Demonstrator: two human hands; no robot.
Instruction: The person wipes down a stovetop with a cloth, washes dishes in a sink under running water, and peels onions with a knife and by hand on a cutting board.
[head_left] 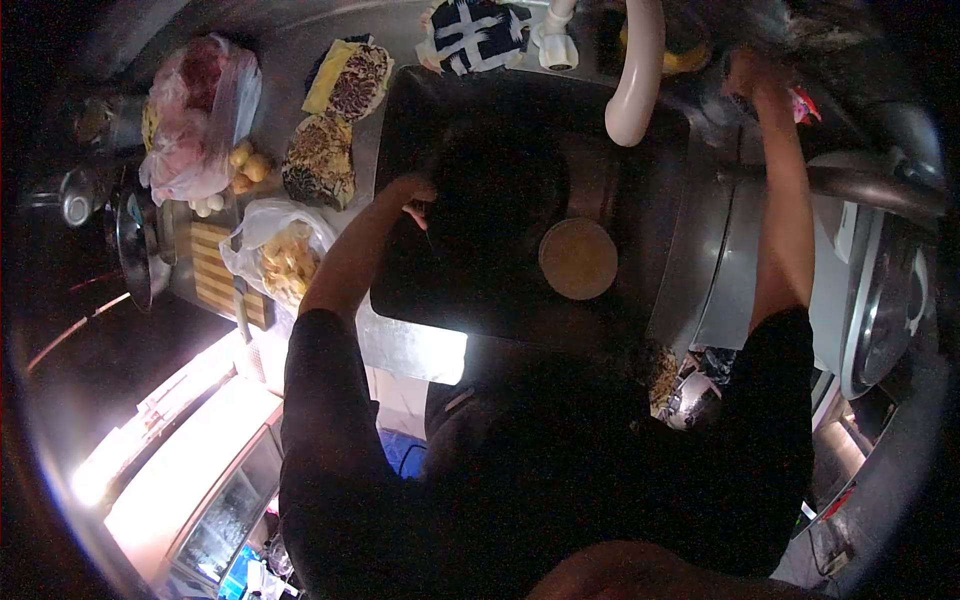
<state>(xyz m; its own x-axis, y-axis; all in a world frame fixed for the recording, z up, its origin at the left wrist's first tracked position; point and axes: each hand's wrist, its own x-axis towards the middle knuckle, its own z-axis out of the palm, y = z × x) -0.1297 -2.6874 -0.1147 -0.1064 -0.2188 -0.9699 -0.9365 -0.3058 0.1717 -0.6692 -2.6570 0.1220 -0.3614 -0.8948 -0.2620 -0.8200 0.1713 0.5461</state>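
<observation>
My left hand is over the left part of a dark sink. Its thumb points down, while its other fingers are lost in shadow. Beyond the sink's back right corner, my right hand reaches over the counter, next to a small red packet. Its fingers are too dark to make out, and so is anything in them. A round, light brown disc-like object lies in the sink, right of my left hand. The pale curved faucet hangs over the sink's back edge.
Patterned cloths lie left of the sink. Farther left are plastic bags of food, potatoes, an open bag of yellowish pieces and a striped cutting board with a knife. A large metal lid stands at the right.
</observation>
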